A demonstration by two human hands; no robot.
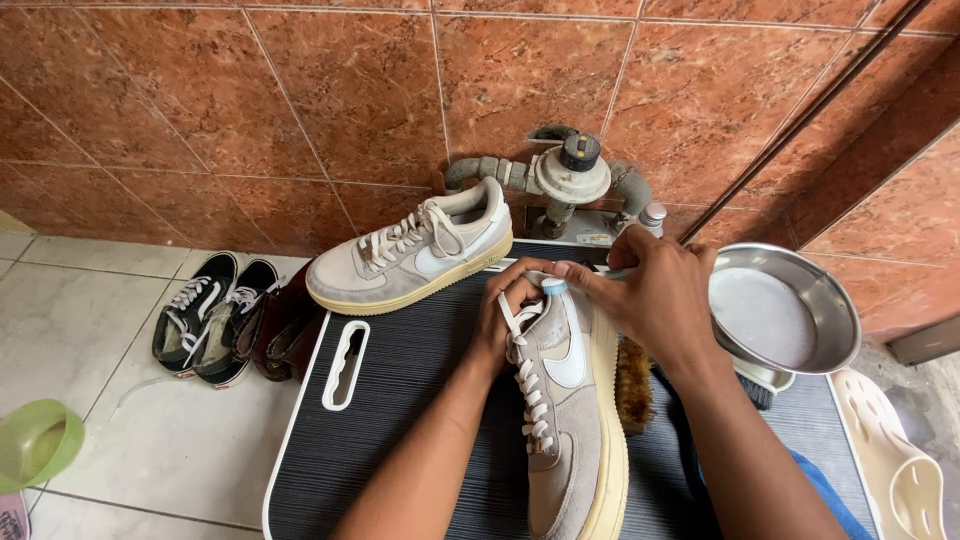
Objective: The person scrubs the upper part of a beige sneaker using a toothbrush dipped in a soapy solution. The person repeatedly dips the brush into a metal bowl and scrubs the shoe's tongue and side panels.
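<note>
Both hands close on a grey suede sneaker (570, 420) that lies on its side on a dark ribbed folding table (420, 400), its cream sole turned to the person's right and its toe pointing toward the camera. Wrapped around the heel end and tongue, the left hand (505, 315) has its fingers curled over the collar where the white laces begin. At the same end, the right hand (650, 295) pinches a small brush with a pale blue handle (556, 286), its tip pressed against the shoe's upper close to the left fingertips; most of the handle is hidden inside the fist. A matching second sneaker (410, 258) stands upright on the far left part of the table, toe pointing left, well apart from the one being held. Just beside the held shoe's sole lies a brown bristle brush (634, 385), partly covered by the right forearm. A shallow metal bowl (790, 310) sits to the right, tilted against the table's far edge. On the tiled floor to the left, a pair of black canvas shoes (205, 315) rests beside a dark maroon pair (285, 330). Behind the table, a grey gas regulator (570, 175) is mounted on pipes along the reddish tiled wall.
</note>
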